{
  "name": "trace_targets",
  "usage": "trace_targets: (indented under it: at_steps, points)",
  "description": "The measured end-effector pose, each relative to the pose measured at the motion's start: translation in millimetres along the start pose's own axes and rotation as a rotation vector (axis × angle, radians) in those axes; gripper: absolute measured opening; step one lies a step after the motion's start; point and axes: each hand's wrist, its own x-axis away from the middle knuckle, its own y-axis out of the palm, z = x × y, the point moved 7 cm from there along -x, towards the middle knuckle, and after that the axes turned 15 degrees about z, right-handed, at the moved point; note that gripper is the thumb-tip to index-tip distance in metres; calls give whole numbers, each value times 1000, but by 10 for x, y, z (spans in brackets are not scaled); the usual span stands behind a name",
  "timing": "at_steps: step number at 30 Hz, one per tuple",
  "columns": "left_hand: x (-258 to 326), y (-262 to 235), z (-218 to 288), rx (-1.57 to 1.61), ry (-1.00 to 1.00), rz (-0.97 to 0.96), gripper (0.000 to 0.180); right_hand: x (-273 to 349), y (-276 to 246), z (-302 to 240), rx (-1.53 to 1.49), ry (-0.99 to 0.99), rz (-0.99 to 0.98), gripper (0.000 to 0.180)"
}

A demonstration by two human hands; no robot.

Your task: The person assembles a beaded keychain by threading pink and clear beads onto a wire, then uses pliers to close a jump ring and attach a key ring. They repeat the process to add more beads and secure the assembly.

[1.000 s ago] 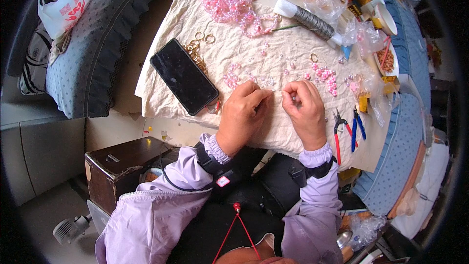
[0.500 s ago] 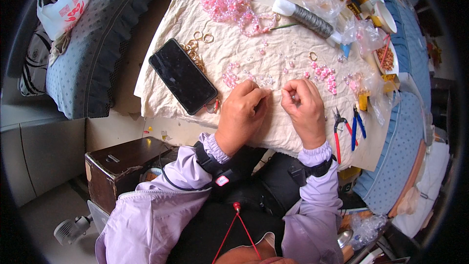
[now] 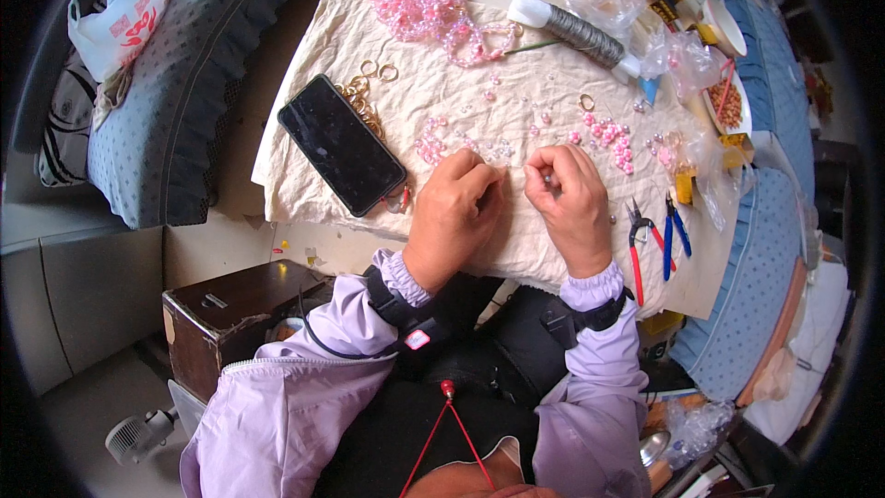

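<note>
My left hand [image 3: 456,212] and my right hand [image 3: 569,203] rest close together on a cream cloth [image 3: 479,111], fingers curled and pinched toward each other over small pink beads [image 3: 608,136]. Whatever sits between the fingertips is too small to make out. A loose cluster of pink beads [image 3: 431,140] lies just beyond my left hand. A heap of strung pink beads [image 3: 419,5] lies at the far edge of the cloth. Gold rings [image 3: 364,92] lie beside a black phone [image 3: 341,143].
Red-handled pliers [image 3: 636,254] and blue-handled pliers [image 3: 673,235] lie right of my right hand. A spool of grey wire [image 3: 576,32], clear plastic bags [image 3: 682,60] and a bowl [image 3: 724,106] crowd the far right. A dark wooden box [image 3: 235,314] stands lower left, a cushioned seat [image 3: 175,101] left.
</note>
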Motion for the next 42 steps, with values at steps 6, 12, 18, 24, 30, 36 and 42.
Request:
trace_targets:
  at_steps: [6,12,18,24,30,36,42]
  points:
    - [14,-6,-7,-14,3,-3,13,-14,6,-32,3,-40,3,15]
    - [48,-43,18,26,43,-9,21,-8,51,-14,3,-29,-48,17]
    - [68,-62,18,45,32,-41,25,3,57,-12,14,-33,-58,15]
    - [60,-80,13,71,20,-21,27,-13,54,-19,1,-15,-56,14]
    - [57,-93,12,79,-10,-19,32,-45,9,2,-56,152,-50,15]
    - [58,-96,22,65,-4,-6,32,-62,32,-22,-17,81,-43,17]
    - [63,-84,17,48,0,-12,33,-50,58,-56,26,-50,-60,18]
